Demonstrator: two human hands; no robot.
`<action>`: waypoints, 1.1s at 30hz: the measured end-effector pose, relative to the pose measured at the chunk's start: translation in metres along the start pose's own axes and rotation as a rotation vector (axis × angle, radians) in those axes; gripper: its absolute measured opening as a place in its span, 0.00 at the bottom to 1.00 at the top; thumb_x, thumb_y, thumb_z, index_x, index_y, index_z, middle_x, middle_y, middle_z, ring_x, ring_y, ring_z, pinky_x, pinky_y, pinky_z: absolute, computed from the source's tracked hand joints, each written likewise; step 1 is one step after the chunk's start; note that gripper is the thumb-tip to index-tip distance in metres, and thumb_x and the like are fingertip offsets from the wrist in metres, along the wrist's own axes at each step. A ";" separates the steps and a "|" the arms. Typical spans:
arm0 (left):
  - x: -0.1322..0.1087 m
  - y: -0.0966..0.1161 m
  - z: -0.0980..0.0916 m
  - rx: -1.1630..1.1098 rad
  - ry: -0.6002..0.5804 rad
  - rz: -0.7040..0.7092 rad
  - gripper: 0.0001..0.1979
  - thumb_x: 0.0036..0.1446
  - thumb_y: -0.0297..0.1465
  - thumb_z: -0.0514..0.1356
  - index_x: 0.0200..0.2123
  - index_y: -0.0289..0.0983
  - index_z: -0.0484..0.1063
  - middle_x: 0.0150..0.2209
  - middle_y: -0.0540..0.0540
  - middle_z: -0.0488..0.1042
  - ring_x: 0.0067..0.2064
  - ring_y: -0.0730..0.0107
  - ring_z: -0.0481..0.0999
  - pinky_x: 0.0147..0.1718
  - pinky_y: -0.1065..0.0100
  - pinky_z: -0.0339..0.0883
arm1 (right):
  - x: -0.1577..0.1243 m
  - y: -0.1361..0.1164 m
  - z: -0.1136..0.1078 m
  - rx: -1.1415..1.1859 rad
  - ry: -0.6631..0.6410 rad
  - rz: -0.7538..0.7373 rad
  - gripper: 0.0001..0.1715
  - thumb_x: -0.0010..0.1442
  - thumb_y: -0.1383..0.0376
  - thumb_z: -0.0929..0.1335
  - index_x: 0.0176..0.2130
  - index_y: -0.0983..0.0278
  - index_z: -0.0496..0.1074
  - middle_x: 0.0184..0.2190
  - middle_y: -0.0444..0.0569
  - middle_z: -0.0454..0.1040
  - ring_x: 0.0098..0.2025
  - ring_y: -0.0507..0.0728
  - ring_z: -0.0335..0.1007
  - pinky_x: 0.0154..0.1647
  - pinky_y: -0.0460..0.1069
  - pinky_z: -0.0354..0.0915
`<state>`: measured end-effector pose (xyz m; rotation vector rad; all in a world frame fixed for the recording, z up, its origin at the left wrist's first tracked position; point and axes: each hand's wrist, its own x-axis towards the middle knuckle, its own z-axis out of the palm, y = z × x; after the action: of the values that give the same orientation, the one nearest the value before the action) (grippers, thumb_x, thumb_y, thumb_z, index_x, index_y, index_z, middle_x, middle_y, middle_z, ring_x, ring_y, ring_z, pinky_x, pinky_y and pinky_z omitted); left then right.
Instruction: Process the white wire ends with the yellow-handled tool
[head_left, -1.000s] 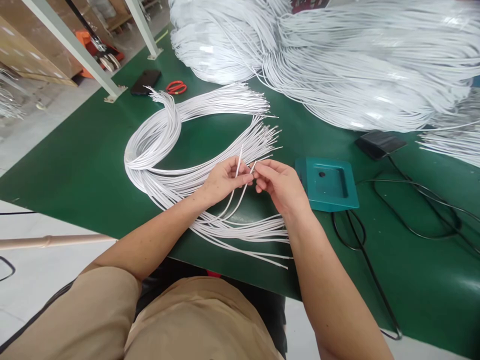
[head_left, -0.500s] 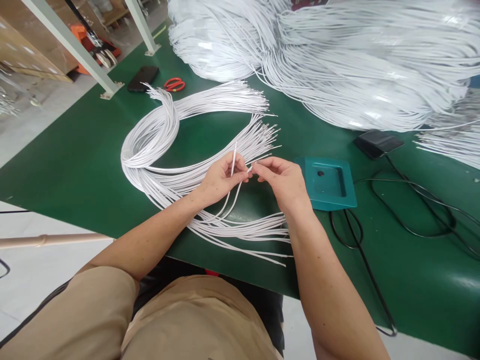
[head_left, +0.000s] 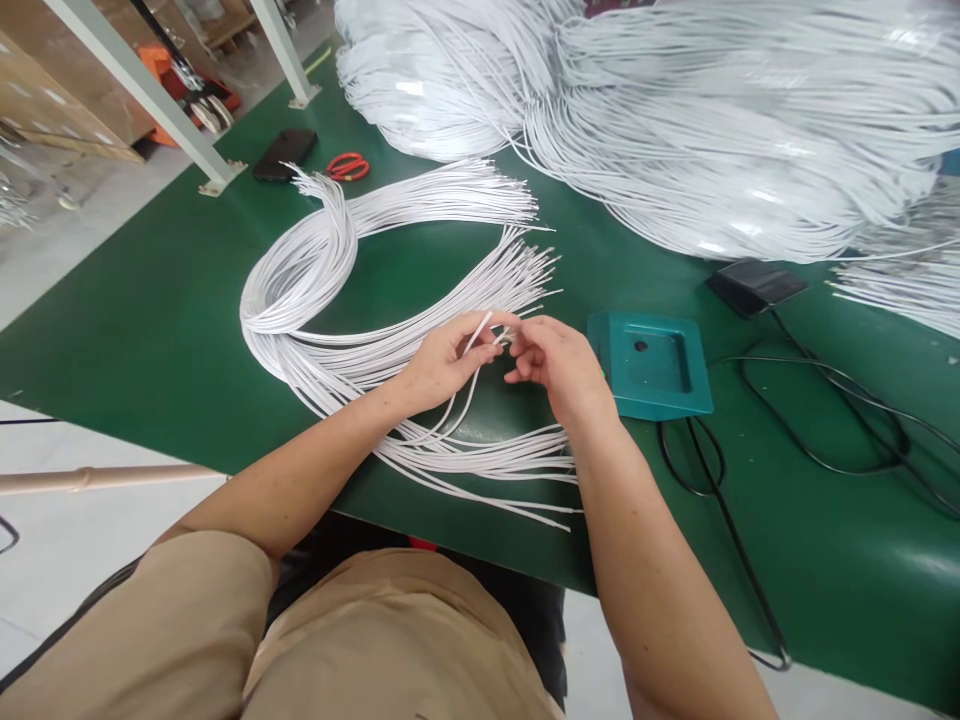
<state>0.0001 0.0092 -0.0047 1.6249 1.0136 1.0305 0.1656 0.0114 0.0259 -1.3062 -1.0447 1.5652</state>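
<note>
Near the middle of the head view, my left hand (head_left: 448,360) is closed, its fingers holding two thin white wires (head_left: 466,400). The wire ends poke up past its fingertips. Just to the right is my right hand (head_left: 564,370), its fingers bent and apart. Its upper fingertips come close to the left fingertips and the wire ends; whether they touch cannot be made out. Under and around the left hand lies a curved bundle of white wires (head_left: 300,285), fanned into groups with their ends pointing right.
A teal tray-like device (head_left: 651,400) sits right of my hands, with black cables (head_left: 840,468) beyond it. A black box-shaped object (head_left: 756,288) lies behind. Large heaps of white wire (head_left: 697,130) cover the back. Red-handled scissors (head_left: 347,167) and a dark flat object (head_left: 285,155) lie far left.
My right hand's fingers have spread from their pinch at the wire end. The wire ends in my left hand have tilted to the right.
</note>
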 end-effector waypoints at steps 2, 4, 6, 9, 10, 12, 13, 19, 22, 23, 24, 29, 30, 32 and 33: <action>0.000 0.001 -0.001 -0.056 -0.001 -0.032 0.18 0.57 0.35 0.63 0.51 0.40 0.75 0.31 0.50 0.71 0.36 0.71 0.72 0.43 0.68 0.65 | 0.000 -0.001 -0.001 -0.055 0.025 -0.110 0.09 0.53 0.59 0.67 0.31 0.62 0.72 0.28 0.42 0.71 0.26 0.49 0.62 0.33 0.47 0.70; 0.001 0.001 -0.002 -0.093 -0.008 -0.044 0.18 0.57 0.35 0.63 0.51 0.39 0.75 0.30 0.51 0.70 0.34 0.72 0.72 0.42 0.69 0.65 | -0.001 -0.001 -0.002 -0.125 -0.019 -0.194 0.12 0.55 0.57 0.68 0.33 0.62 0.73 0.30 0.43 0.73 0.30 0.50 0.66 0.38 0.47 0.68; 0.001 0.002 -0.002 -0.145 -0.022 -0.059 0.17 0.56 0.33 0.64 0.49 0.39 0.75 0.29 0.52 0.70 0.33 0.74 0.72 0.40 0.70 0.66 | -0.001 0.000 -0.002 -0.224 -0.032 -0.248 0.11 0.54 0.58 0.69 0.32 0.63 0.73 0.30 0.44 0.75 0.32 0.52 0.68 0.39 0.48 0.67; 0.002 0.002 -0.001 -0.298 -0.040 -0.182 0.20 0.52 0.32 0.67 0.49 0.39 0.75 0.28 0.52 0.71 0.31 0.76 0.73 0.34 0.72 0.66 | -0.002 0.003 -0.001 -0.431 0.025 -0.332 0.08 0.57 0.61 0.68 0.29 0.63 0.73 0.28 0.45 0.76 0.32 0.53 0.69 0.38 0.49 0.64; 0.003 0.002 -0.002 -0.375 -0.044 -0.248 0.21 0.50 0.32 0.68 0.50 0.39 0.75 0.28 0.52 0.71 0.30 0.76 0.73 0.31 0.73 0.65 | -0.002 0.005 -0.001 -0.528 0.052 -0.383 0.09 0.59 0.62 0.66 0.29 0.63 0.72 0.27 0.45 0.75 0.31 0.54 0.68 0.38 0.50 0.63; 0.004 0.001 -0.002 -0.552 -0.048 -0.379 0.22 0.48 0.30 0.69 0.49 0.38 0.75 0.30 0.50 0.74 0.30 0.77 0.73 0.27 0.74 0.63 | -0.002 0.008 0.000 -0.780 0.116 -0.535 0.12 0.63 0.64 0.63 0.29 0.63 0.71 0.30 0.48 0.75 0.34 0.55 0.67 0.39 0.50 0.61; 0.005 0.001 -0.002 -0.631 -0.049 -0.431 0.22 0.47 0.30 0.70 0.48 0.37 0.75 0.31 0.49 0.75 0.29 0.78 0.73 0.26 0.74 0.62 | -0.001 0.009 0.000 -0.922 0.145 -0.619 0.14 0.65 0.65 0.61 0.30 0.63 0.71 0.32 0.51 0.75 0.36 0.57 0.67 0.40 0.51 0.60; 0.010 -0.005 0.001 -0.538 0.044 -0.476 0.24 0.46 0.29 0.69 0.50 0.35 0.74 0.31 0.47 0.77 0.30 0.76 0.75 0.18 0.78 0.49 | 0.000 0.008 -0.011 -1.483 0.228 -0.801 0.16 0.68 0.65 0.58 0.41 0.66 0.73 0.40 0.58 0.76 0.44 0.64 0.65 0.50 0.58 0.56; 0.011 -0.007 0.004 -0.302 0.067 -0.436 0.25 0.49 0.31 0.68 0.52 0.36 0.73 0.31 0.48 0.77 0.32 0.75 0.77 0.19 0.78 0.51 | 0.001 0.005 -0.021 -1.575 0.261 -0.723 0.13 0.65 0.68 0.61 0.42 0.67 0.73 0.39 0.58 0.77 0.44 0.65 0.66 0.55 0.61 0.54; 0.012 -0.009 0.004 -0.236 0.064 -0.413 0.25 0.49 0.31 0.68 0.52 0.36 0.72 0.31 0.49 0.77 0.32 0.75 0.77 0.20 0.78 0.55 | 0.001 0.005 -0.023 -1.590 0.244 -0.696 0.12 0.64 0.69 0.61 0.41 0.67 0.73 0.36 0.57 0.78 0.42 0.64 0.67 0.55 0.60 0.54; 0.012 -0.010 0.005 -0.182 0.061 -0.385 0.24 0.50 0.31 0.67 0.52 0.36 0.72 0.31 0.49 0.77 0.32 0.75 0.78 0.23 0.77 0.59 | 0.002 0.005 -0.025 -1.599 0.224 -0.677 0.11 0.63 0.70 0.62 0.39 0.67 0.74 0.35 0.56 0.78 0.41 0.64 0.67 0.54 0.60 0.55; 0.014 -0.018 0.007 -0.099 0.061 -0.291 0.22 0.52 0.27 0.64 0.51 0.34 0.71 0.30 0.51 0.77 0.31 0.74 0.79 0.40 0.69 0.70 | 0.004 0.005 -0.028 -1.632 0.182 -0.693 0.11 0.58 0.75 0.64 0.39 0.67 0.74 0.32 0.56 0.77 0.42 0.64 0.66 0.51 0.58 0.57; 0.014 -0.020 0.008 -0.089 0.062 -0.275 0.21 0.52 0.27 0.64 0.51 0.34 0.71 0.30 0.51 0.77 0.31 0.74 0.79 0.41 0.69 0.70 | 0.004 0.005 -0.028 -1.637 0.184 -0.703 0.12 0.58 0.75 0.63 0.38 0.67 0.74 0.31 0.56 0.76 0.41 0.64 0.66 0.51 0.58 0.58; 0.015 -0.023 0.008 -0.045 0.067 -0.246 0.21 0.53 0.28 0.63 0.51 0.34 0.71 0.29 0.52 0.77 0.32 0.74 0.79 0.42 0.69 0.70 | 0.006 0.005 -0.028 -1.633 0.199 -0.717 0.13 0.58 0.76 0.62 0.37 0.66 0.75 0.28 0.55 0.74 0.40 0.64 0.65 0.49 0.58 0.59; 0.016 -0.024 0.008 -0.014 0.069 -0.234 0.21 0.53 0.28 0.63 0.51 0.34 0.72 0.29 0.52 0.77 0.31 0.74 0.79 0.42 0.69 0.70 | 0.006 0.005 -0.028 -1.626 0.209 -0.722 0.14 0.58 0.76 0.62 0.36 0.66 0.75 0.27 0.54 0.73 0.39 0.64 0.64 0.49 0.58 0.59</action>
<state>0.0090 0.0268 -0.0265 1.4278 1.2083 0.9376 0.1923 0.0186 0.0163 -1.5835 -2.4100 -0.2402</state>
